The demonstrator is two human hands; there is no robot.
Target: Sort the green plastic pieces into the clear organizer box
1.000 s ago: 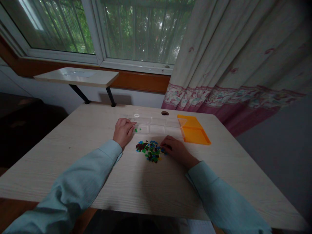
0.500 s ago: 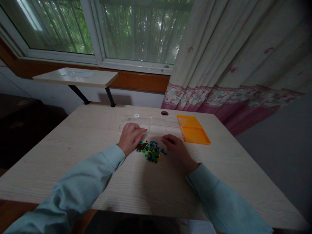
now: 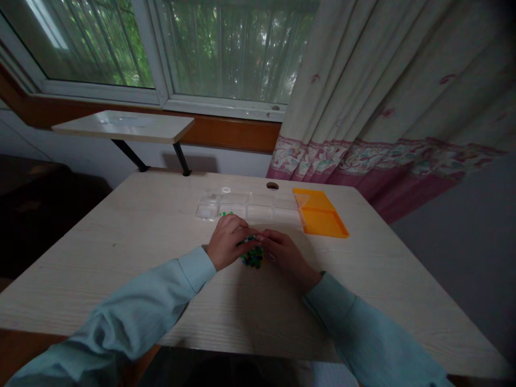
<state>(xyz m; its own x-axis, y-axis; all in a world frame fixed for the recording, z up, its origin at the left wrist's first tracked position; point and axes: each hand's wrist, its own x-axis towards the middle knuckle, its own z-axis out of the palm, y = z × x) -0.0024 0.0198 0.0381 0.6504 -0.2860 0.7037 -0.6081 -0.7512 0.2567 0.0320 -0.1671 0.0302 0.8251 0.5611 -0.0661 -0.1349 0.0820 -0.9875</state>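
Observation:
A small pile of coloured pieces [image 3: 253,257], green, blue and dark, lies on the wooden table [image 3: 141,231]. My left hand [image 3: 229,242] rests on the pile's left part with its fingers curled over the pieces. My right hand [image 3: 284,251] meets it from the right, fingertips touching at the pile's top. Most of the pile is hidden under both hands, and whether either hand holds a piece cannot be made out. Just behind the hands stands a clear compartment box [image 3: 250,207] with a few green pieces [image 3: 224,214] in one compartment.
The box's orange lid [image 3: 320,220] lies open to the right. A round hole [image 3: 272,186] is in the table behind the box. A small shelf [image 3: 121,126] juts from the wall below the window, and a curtain [image 3: 382,107] hangs at the right.
My left hand came back from the clear box and moved right onto the pile. My right hand shifted left to meet it, so the pile is now mostly covered.

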